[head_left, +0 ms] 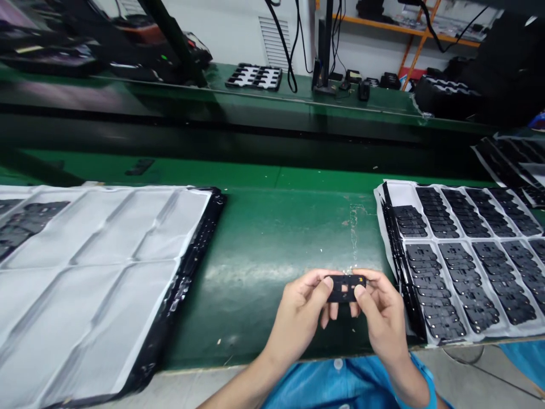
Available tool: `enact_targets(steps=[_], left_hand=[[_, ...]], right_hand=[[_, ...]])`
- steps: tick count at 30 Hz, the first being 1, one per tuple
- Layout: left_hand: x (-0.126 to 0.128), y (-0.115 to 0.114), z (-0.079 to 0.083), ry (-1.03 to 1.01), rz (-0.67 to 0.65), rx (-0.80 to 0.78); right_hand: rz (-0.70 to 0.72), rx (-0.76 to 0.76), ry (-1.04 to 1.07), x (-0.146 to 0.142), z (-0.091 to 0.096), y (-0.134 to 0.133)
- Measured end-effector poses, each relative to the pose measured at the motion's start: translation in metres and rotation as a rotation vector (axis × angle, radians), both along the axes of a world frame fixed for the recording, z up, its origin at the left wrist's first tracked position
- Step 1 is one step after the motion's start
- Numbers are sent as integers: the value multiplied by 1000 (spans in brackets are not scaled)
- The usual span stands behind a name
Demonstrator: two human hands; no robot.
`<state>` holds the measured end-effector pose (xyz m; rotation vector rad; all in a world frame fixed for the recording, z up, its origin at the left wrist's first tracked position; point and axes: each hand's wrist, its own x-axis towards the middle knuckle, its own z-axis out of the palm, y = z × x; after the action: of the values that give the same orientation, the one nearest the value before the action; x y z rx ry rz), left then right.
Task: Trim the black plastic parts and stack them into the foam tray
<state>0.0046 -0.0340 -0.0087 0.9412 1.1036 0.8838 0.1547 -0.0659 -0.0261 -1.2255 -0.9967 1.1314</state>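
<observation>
Between my two hands is a small flat black plastic part [346, 282] with cut-out openings and a yellow spot near its right end. My left hand [304, 309] pinches its left end, thumb on the face turned to me. The thumb and fingers of my right hand [382, 312] grip the right end. Both hands hold it above the green work table [255, 272], near the front edge. Close by on the right, a tray [402, 194] lined with white sheet carries rows of similar black parts in its compartments.
On the left lies a stack of black trays [187, 284] topped with white lining [97, 307], a few black parts [34, 221] at its far left. Behind, a raised green ledge [255, 102] carries a black-and-white tray [254, 76]. Black cables [289, 48] hang above it.
</observation>
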Motion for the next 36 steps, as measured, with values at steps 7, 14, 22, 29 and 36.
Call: enact_targets(steps=[7,14,22,29,36], left_hand=[[-5,-6,12,46,-45,75],[-10,-9,7,101,-18,136],[-14,-14,-7,113,7,248],[-19,-15,9,132,-47,278],[-23,-17,4,148,-89,307]], right_hand=[[-83,-51,-23,-6,-1,-3],[-131,-50,-1,-15,2,-2],[-144,-33,10,-18,0,-6],[-138,-29,5,-19,-3,-5],[-83,-81,156,-15,-11,-4]])
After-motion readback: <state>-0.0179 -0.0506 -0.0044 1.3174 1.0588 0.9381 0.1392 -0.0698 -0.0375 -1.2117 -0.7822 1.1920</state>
